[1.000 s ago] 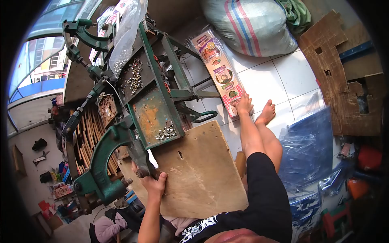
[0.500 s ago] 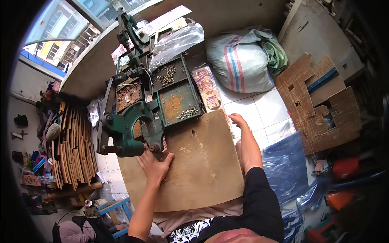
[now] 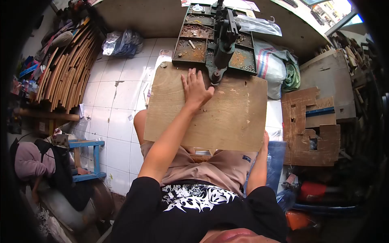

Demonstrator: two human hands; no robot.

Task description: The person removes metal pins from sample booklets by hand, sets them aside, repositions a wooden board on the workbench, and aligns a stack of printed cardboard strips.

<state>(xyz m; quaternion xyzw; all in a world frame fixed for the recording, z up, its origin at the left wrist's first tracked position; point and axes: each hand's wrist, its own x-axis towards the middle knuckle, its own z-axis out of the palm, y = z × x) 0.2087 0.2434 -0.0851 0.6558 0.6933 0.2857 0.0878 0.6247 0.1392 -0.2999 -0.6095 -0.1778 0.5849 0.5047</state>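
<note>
My left hand (image 3: 196, 90) lies flat on a brown wooden board (image 3: 231, 117), fingers spread and thumb pointing toward the lower tip of a dark green press (image 3: 222, 56). Nothing shows in it. At the board's right edge is my right hand (image 3: 265, 141), seen side-on; its fingers are mostly hidden, so its grip is unclear. The board extends over my lap, with its far edge under the press. Metal trays (image 3: 189, 57) holding small rings and bits flank the press.
Wood strips (image 3: 67, 67) are stacked at left, above a blue frame (image 3: 97, 158). A person (image 3: 34, 160) is at lower left. A striped sack (image 3: 270, 67), cut brown panels (image 3: 293, 117) and blue plastic sheeting (image 3: 275, 160) stand or lie at right.
The view has swung so that the press and board appear more upright and central. My right hand has come back from beyond the board to its right edge. My left hand stays on the board.
</note>
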